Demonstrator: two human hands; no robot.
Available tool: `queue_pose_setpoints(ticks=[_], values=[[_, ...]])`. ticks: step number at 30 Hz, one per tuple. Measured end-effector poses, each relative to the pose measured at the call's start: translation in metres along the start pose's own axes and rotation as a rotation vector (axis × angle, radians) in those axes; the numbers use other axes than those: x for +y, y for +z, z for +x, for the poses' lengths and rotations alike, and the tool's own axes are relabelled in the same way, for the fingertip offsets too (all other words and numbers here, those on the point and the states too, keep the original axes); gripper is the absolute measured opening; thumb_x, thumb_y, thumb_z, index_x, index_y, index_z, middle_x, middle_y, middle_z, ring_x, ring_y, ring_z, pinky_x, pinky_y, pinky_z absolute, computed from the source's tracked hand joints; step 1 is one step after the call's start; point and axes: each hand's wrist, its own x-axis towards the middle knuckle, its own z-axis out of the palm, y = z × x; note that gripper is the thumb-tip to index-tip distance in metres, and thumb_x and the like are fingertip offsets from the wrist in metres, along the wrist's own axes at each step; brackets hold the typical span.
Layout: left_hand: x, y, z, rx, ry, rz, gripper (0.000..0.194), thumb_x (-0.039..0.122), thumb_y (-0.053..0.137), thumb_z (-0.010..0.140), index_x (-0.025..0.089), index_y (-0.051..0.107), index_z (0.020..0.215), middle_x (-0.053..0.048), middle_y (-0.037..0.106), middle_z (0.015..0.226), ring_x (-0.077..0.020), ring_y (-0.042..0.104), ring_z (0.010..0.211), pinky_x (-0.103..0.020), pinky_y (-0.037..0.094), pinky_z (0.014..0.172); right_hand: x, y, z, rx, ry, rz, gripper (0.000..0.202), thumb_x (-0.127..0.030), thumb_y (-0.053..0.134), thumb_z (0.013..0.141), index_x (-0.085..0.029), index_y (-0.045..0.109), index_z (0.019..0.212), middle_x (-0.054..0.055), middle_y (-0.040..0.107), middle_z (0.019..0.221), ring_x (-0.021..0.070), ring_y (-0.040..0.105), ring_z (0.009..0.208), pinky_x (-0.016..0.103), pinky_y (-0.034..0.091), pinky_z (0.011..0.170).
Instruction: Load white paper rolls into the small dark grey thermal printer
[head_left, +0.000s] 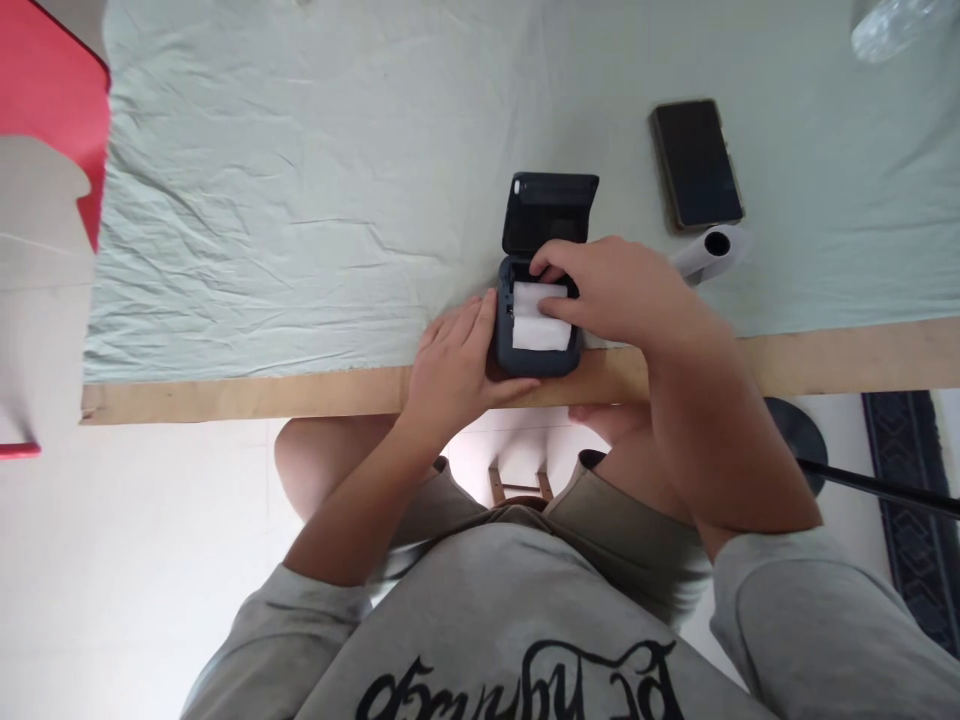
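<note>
A small dark blue mini printer [538,361] sits at the table's front edge, its black lid [549,212] raised and tipped back. White paper [541,333] lies in its compartment, apparently from a paper roll. My left hand [454,357] braces the printer, fingers along its left side and thumb stretched along its front. Reaching in from the right, my right hand [611,288] has its thumb on the white paper and its curled fingers at the compartment's far side. Those fingers partly hide the compartment.
A dark phone [697,163] lies to the right, with a white paper roll [712,250] with a dark core just nearer. Clear crumpled plastic [892,28] is at the far right corner. Wrinkled pale green cloth [315,180] covers the table up to its wooden front edge [247,397].
</note>
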Motion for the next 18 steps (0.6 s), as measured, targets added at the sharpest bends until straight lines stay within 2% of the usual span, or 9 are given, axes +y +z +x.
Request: queue_pose_setpoints(ticks=[6, 10, 12, 13, 15, 18], values=[[-0.001, 0.0, 0.0, 0.002, 0.007, -0.013, 0.113, 0.074, 0.077, 0.077, 0.01, 0.035, 0.16, -0.023, 0.052, 0.157, -0.0407, 0.05, 0.145, -0.052, 0.038, 0.121, 0.008, 0.002, 0.007, -0.003, -0.089, 0.058, 0.02, -0.046, 0.078, 0.078, -0.031, 0.071, 0.09, 0.002, 0.072, 0.076, 0.0246, 0.061, 0.072, 0.044, 0.048, 0.072], [0.0, -0.001, -0.001, -0.004, 0.008, -0.003, 0.112, 0.073, 0.076, 0.078, 0.007, 0.036, 0.159, -0.024, 0.052, 0.157, -0.0399, 0.051, 0.145, -0.05, 0.038, 0.121, -0.003, -0.017, 0.005, -0.081, -0.093, 0.02, 0.016, -0.035, 0.071, 0.08, -0.028, 0.068, 0.094, 0.004, 0.076, 0.088, 0.0262, 0.065, 0.077, 0.044, 0.05, 0.072], [0.001, -0.001, -0.001, -0.004, 0.007, -0.01, 0.112, 0.074, 0.075, 0.078, 0.007, 0.036, 0.159, -0.024, 0.052, 0.157, -0.0398, 0.05, 0.145, -0.05, 0.037, 0.121, -0.008, -0.027, 0.0, -0.067, -0.08, 0.078, 0.016, -0.032, 0.071, 0.08, -0.027, 0.067, 0.094, 0.006, 0.077, 0.094, 0.0273, 0.068, 0.082, 0.045, 0.052, 0.074], [0.001, -0.002, -0.001, -0.003, 0.006, -0.014, 0.112, 0.075, 0.075, 0.078, 0.007, 0.036, 0.159, -0.024, 0.051, 0.157, -0.0398, 0.05, 0.145, -0.05, 0.037, 0.121, -0.008, -0.031, -0.003, -0.039, -0.066, 0.143, 0.017, -0.034, 0.073, 0.079, -0.027, 0.066, 0.094, 0.006, 0.077, 0.096, 0.0261, 0.068, 0.079, 0.045, 0.052, 0.073], [0.001, -0.002, -0.001, -0.006, -0.002, -0.015, 0.111, 0.075, 0.074, 0.078, 0.008, 0.036, 0.159, -0.023, 0.051, 0.158, -0.0398, 0.05, 0.146, -0.051, 0.037, 0.121, -0.005, -0.034, -0.012, 0.055, -0.038, 0.352, 0.026, -0.045, 0.079, 0.076, -0.029, 0.065, 0.092, 0.004, 0.075, 0.093, 0.0189, 0.061, 0.062, 0.04, 0.05, 0.06], [0.002, -0.002, -0.001, -0.01, -0.023, -0.018, 0.11, 0.073, 0.077, 0.077, 0.011, 0.037, 0.159, -0.022, 0.052, 0.157, -0.0394, 0.05, 0.145, -0.05, 0.037, 0.121, 0.006, -0.03, -0.024, 0.316, 0.08, 0.833, 0.033, -0.055, 0.074, 0.075, -0.03, 0.062, 0.093, 0.003, 0.072, 0.088, 0.0117, 0.043, 0.046, 0.035, 0.036, 0.04]])
